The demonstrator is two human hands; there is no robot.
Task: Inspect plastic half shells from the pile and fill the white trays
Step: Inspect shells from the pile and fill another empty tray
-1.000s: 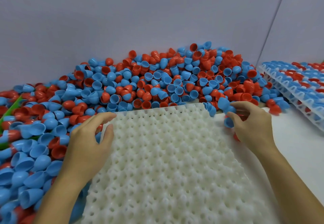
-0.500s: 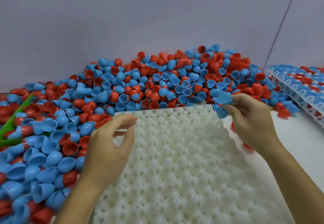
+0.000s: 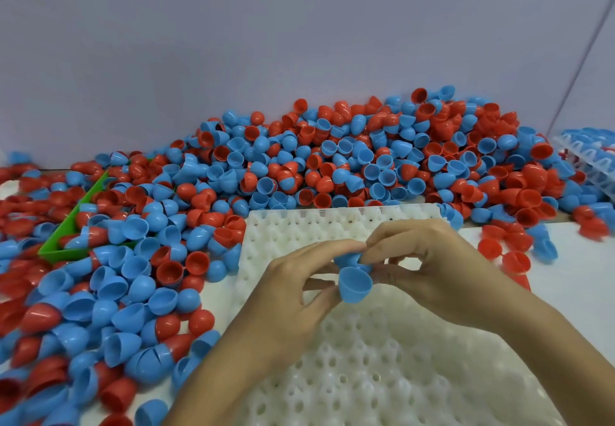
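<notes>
Step in hand: inspection, by the look of it; both hands meet above the white tray (image 3: 332, 222), with blue shells (image 3: 354, 284) between them.
Left hand (image 3: 299, 289): fingers curled, thumb and fingertips pinching the blue shells from the left.
Right hand (image 3: 429, 269): fingertips pinching the same shells from the right and above.
Shells held: 1 cup faces the camera, open side up; at least 1 more sits behind it, seemingly nested or stuck together.
Tray: no shell is visible in its bare sockets.
Pile (image 3: 332, 159): red and blue shells heaped on the bench (image 3: 572, 285) behind and left of the tray, some over a green bin (image 3: 66, 225).
Filled trays (image 3: 585, 156): stacked at far right.
Next move: likely pull the shells apart, check each, then seat 1 in a socket.
</notes>
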